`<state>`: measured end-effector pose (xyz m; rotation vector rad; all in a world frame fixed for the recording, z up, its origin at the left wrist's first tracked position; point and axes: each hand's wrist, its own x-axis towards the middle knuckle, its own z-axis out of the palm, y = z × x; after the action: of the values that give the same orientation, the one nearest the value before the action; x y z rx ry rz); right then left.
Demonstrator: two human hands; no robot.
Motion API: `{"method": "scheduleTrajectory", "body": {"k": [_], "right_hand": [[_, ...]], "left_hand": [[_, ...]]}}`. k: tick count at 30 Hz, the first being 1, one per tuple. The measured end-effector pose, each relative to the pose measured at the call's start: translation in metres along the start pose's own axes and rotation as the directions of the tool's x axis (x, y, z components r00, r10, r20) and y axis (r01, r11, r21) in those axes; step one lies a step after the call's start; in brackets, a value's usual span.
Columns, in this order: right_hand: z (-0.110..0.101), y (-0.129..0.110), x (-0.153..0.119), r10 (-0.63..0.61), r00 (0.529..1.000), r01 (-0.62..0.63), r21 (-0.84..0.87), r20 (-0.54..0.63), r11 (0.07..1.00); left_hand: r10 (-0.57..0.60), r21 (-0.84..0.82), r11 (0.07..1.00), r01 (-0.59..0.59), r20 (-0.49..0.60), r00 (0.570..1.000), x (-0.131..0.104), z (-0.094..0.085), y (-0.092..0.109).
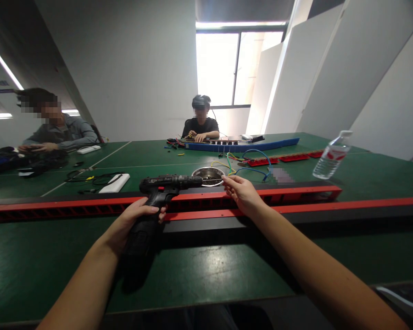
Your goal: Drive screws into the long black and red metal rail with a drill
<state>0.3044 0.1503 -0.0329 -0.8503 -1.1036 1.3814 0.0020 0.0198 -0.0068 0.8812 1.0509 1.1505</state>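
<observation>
My left hand (pixel 141 217) is wrapped round the grip of a black cordless drill (pixel 158 195), which points to the right. A thin bit (pixel 211 180) sticks out of its chuck. The fingertips of my right hand (pixel 239 190) pinch together at the bit's tip; whether a screw is between them is too small to tell. Just behind the bit stands a round metal bowl (pixel 195 173) with many small dark pieces in it. Below both hands lie long red and black metal rails (pixel 192 213), side by side across the table.
A water bottle (pixel 331 156) stands at the right, near a red strip (pixel 292 158) and loose wires (pixel 258 172). A white power bank (pixel 114 183) and black cables lie left. Across the green table (pixel 151 162), a person (pixel 201 126) sits behind a blue rail (pixel 241 146); another person (pixel 60 130) sits left.
</observation>
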Motion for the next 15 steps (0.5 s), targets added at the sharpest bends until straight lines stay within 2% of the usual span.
{"method": "scheduleTrajectory", "body": {"k": [15], "right_hand": [[0.0028, -0.0047, -0.0026, 0.025, 1.0, -0.025, -0.025, -0.012, 0.999]], "left_hand": [[-0.006, -0.01, 1.0, 0.006, 0.003, 1.0, 0.0007, 0.0004, 0.0012]]}}
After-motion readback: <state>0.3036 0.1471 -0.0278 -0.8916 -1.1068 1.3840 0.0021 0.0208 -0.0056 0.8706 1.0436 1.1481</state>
